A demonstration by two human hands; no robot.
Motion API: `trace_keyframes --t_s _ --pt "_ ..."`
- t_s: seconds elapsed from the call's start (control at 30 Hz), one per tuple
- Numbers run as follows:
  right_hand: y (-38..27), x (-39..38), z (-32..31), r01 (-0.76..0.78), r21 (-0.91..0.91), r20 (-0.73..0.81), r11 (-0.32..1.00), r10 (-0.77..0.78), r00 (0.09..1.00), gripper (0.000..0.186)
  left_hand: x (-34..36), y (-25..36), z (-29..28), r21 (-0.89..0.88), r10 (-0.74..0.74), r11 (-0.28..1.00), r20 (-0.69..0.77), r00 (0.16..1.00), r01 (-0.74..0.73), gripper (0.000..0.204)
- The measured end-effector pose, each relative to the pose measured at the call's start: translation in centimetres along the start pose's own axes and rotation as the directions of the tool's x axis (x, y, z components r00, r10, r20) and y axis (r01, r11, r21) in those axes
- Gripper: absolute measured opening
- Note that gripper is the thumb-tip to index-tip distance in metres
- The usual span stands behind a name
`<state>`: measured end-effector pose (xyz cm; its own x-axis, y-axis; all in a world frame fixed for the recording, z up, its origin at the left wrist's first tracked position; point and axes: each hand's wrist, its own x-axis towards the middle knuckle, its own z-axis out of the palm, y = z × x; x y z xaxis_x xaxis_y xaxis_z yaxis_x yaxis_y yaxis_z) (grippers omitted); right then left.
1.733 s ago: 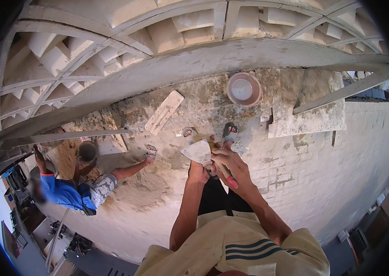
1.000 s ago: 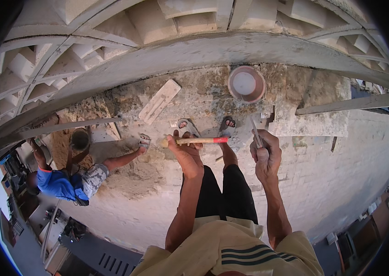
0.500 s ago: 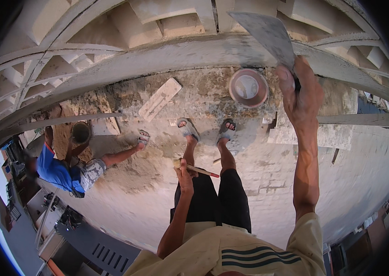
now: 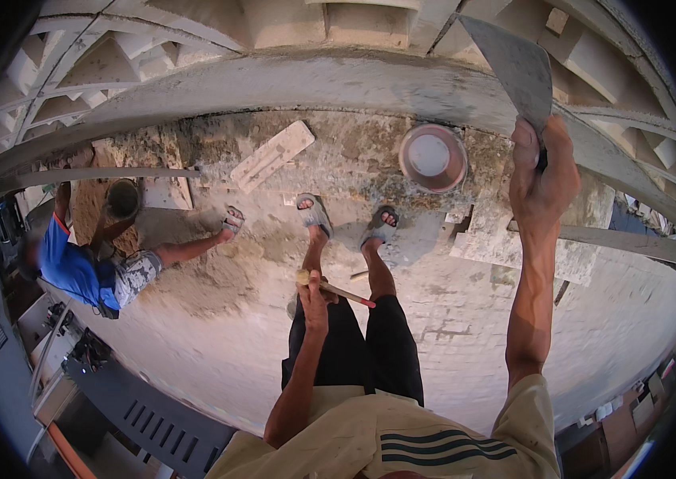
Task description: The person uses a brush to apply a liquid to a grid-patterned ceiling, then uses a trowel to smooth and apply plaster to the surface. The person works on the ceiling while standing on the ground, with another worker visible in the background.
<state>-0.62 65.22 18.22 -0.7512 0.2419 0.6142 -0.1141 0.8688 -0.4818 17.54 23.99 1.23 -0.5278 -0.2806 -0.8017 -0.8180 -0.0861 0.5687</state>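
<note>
"Scraper (image 4: 517, 64) aloft before the lattice wall (image 4: 366, 24), right hand (image 4: 544, 172) with fingers clenched on its handle: heavy?"
"Likely light and stiff, best gripped there; left hand (image 4: 315, 302), fingers curled round a red-tipped wooden tool (image 4: 350, 297)"

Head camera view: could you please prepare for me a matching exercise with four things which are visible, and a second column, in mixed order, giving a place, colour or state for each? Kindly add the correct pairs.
Things
1. scraper
2. wooden-handled tool
3. bucket
4. pale board

Places, colours, states
A. lying to the left of the bucket
B. raised in the right hand
C. pinkish, round-rimmed
D. held in the left hand

Pairs: 1-B, 2-D, 3-C, 4-A
</note>
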Motion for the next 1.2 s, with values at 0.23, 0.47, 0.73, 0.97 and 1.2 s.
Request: trace_keyframes --t_s 0.23,0.47,0.73,0.97,1.2 --pt "-0.3 -0.1 0.1 -0.024 -0.031 0.01 0.999 0.024 1.0 0.028 0.2 -0.4 -0.5 -0.039 0.02 0.999 -0.003 1.0 -0.02 0.047" --pt "0.5 -1.8 0.3 0.048 0.04 -0.071 0.998 -0.045 0.996 0.026 0.6 -1.4 -1.0 -0.035 0.006 0.999 0.024 1.0 -0.005 0.047" --pt "-0.3 -1.5 1.0 -0.063 -0.028 -0.017 0.998 0.062 0.998 0.026 1.2 -2.2 -1.5 -0.018 -0.029 0.999 0.001 1.0 0.029 0.049" --pt "-0.4 -1.1 1.0 -0.103 0.04 -0.052 0.994 0.105 0.993 0.025 1.4 -1.7 -2.0 0.03 -0.023 0.999 -0.033 0.999 0.024 0.051" --pt "0.1 -2.1 0.9 -0.138 0.006 -0.006 0.99 0.138 0.99 0.025 1.4 -1.2 -1.9 0.039 0.024 0.999 -0.012 1.0 -0.023 0.049"
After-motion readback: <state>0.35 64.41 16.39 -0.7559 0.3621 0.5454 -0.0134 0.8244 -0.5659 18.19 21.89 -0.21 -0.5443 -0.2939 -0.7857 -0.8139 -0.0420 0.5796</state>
